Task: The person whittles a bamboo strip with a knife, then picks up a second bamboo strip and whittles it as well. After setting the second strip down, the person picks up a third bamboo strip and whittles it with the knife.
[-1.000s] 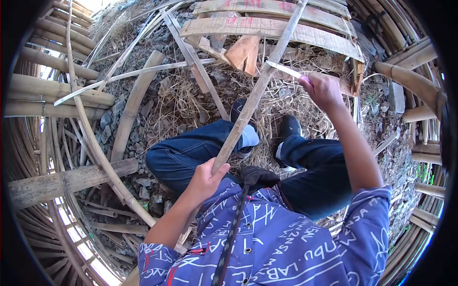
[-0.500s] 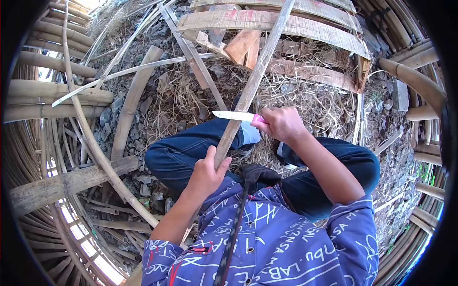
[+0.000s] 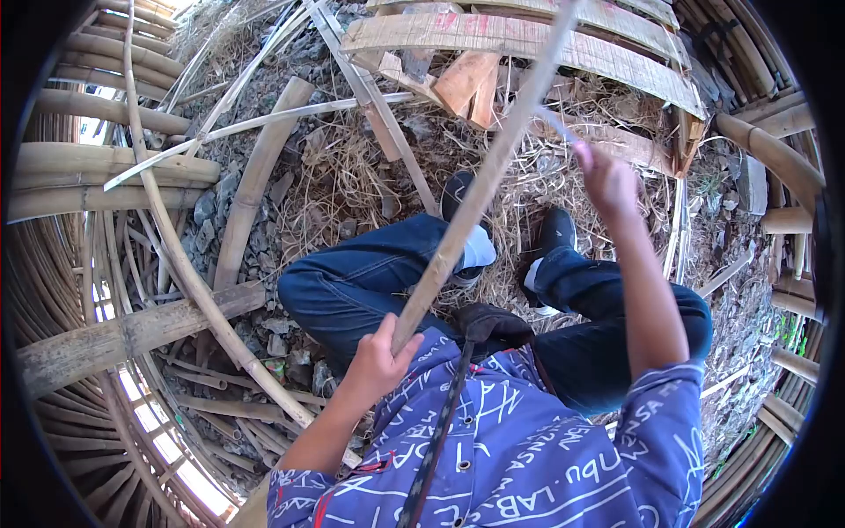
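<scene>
My left hand point(image 3: 380, 359) is wrapped round the lower end of a long bamboo strip point(image 3: 466, 211), which slants up and to the right, away from my lap. In my right hand point(image 3: 609, 183) is a knife point(image 3: 556, 125) with a pink handle; its pale blade is smeared by motion. The blade is at the far part of the strip, close to its right edge; whether it touches cannot be made out. Below the strip are my bent legs in dark jeans point(image 3: 361, 282) and a dark shoe point(image 3: 556, 233).
A slatted wooden pallet point(image 3: 528, 40) lies ahead of me. Bamboo poles point(image 3: 114, 176) stack up on the left, and a curved bamboo pole point(image 3: 167, 229) crosses there. Dry straw and shavings point(image 3: 352, 176) cover the stony ground. More bamboo point(image 3: 775, 158) stands at the right.
My right hand has moved forward and right with the knife, along the strip toward its far end. The strip's far end has shifted right, with my left hand still gripping it.
</scene>
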`<state>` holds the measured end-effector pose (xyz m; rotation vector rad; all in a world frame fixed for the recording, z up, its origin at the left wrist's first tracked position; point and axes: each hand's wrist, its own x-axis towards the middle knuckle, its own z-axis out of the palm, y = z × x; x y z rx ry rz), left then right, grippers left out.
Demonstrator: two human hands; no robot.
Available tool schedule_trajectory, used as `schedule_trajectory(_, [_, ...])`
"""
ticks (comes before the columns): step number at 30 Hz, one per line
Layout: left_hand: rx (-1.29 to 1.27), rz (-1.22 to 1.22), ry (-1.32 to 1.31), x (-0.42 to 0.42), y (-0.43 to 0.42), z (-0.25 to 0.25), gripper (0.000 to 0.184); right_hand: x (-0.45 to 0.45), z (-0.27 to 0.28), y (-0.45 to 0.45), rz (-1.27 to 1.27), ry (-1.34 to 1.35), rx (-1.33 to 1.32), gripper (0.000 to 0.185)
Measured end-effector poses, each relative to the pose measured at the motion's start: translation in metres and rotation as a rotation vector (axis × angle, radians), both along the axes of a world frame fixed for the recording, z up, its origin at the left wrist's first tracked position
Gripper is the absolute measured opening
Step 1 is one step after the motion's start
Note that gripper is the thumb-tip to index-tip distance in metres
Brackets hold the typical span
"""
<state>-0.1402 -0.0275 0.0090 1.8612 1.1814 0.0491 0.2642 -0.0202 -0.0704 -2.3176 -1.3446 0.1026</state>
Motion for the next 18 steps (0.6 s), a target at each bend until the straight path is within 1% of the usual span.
schedule_trajectory(1, [-0.009,0.004,0.004,0.003,0.003,0.002,0.036,-0.024,-0.001,0.002,0.057,0.005,0.067,0.037])
schedule_trajectory(3, [0.006,0.131,-0.025,0.012,0.017,0.008,0.038,-0.064,0.003,-0.002,0.088,0.154,0.09,0.043])
schedule_trajectory(6, [0.023,0.118,-0.024,0.007,0.03,0.005,0.038,-0.083,0.008,-0.004,0.03,0.276,0.008,0.045])
schedule_trajectory(7, [0.044,0.099,-0.005,0.008,0.035,0.003,0.037,-0.083,0.007,-0.005,0.0,0.431,0.015,0.045])
schedule_trajectory(10, [0.117,0.046,-0.012,0.012,0.035,-0.005,0.035,-0.097,0.014,-0.015,-0.056,0.651,0.137,0.041])
schedule_trajectory(11, [0.151,0.021,-0.011,0.012,0.034,-0.007,0.035,-0.103,0.019,-0.016,-0.031,0.652,0.082,0.039])
schedule_trajectory(13, [0.173,0.0,-0.005,0.013,0.031,-0.011,0.036,-0.117,0.043,-0.017,0.046,0.686,0.067,0.041])
schedule_trajectory(15, [0.202,-0.014,-0.004,0.014,0.029,-0.013,0.036,-0.133,0.041,-0.015,0.171,0.467,0.164,0.044])
schedule_trajectory(16, [0.215,-0.025,0.002,0.014,0.028,-0.013,0.036,-0.137,0.036,-0.014,0.239,0.295,0.089,0.045])
schedule_trajectory(17, [0.23,-0.036,0.008,0.014,0.027,-0.013,0.036,-0.138,0.035,-0.014,0.239,0.293,0.092,0.045])
schedule_trajectory(18, [0.235,-0.035,0.007,0.014,0.025,-0.013,0.036,-0.139,0.035,-0.014,0.291,0.235,0.077,0.045])
